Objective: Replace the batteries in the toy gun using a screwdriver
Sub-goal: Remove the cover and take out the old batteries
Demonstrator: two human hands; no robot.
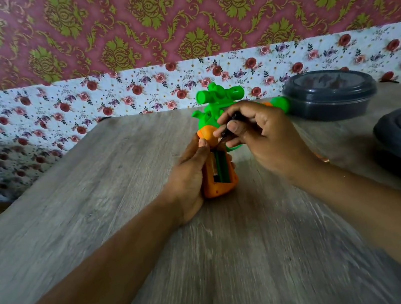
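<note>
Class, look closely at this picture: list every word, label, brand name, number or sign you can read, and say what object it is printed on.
None can be read.
Toy gun: no lettering shows on its green and orange plastic.
Two grey tubs: plain lids, no label visible.
Dark tool in the right hand: too blurred and hidden to show any marking.
Wall: only flower patterns, no text.

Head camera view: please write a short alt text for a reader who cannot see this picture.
A person's left hand grips the orange handle of a green and orange toy gun standing on a wooden table, its battery compartment open, while the right hand pinches a small dark object, probably a battery, above it. Two dark grey lidded containers sit at the right.
</note>
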